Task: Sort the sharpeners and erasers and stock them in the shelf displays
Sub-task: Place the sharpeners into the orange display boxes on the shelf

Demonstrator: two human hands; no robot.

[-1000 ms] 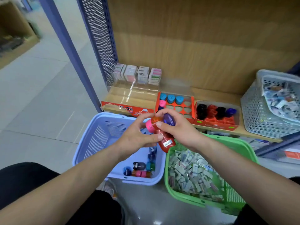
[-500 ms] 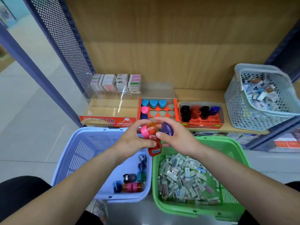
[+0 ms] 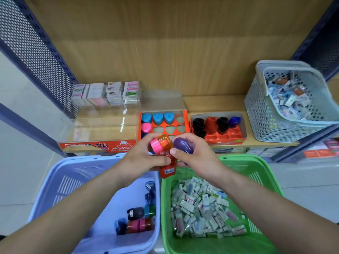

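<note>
Head view: newly raised to the wooden shelf's (image 3: 211, 103) front edge, my left hand (image 3: 141, 160) grips pink, orange and red plastic sharpeners (image 3: 162, 143), my right hand (image 3: 198, 158) pinches 1 purple egg-shaped sharpener (image 3: 182, 146), so I judge stocking comes next.

Left floor basket (image 3: 55, 180) holding sharpeners (image 3: 139, 217), right floor basket (image 3: 256, 162) holding erasers (image 3: 201, 208), both before shelf (image 3: 211, 103), display boxes (image 3: 180, 128) left and middle on it, shelf basket (image 3: 260, 110) at right.

bare shelf strip (image 3: 212, 103) behind the red sharpener tray (image 3: 226, 142), grey basket (image 3: 260, 118) close at its right
</note>
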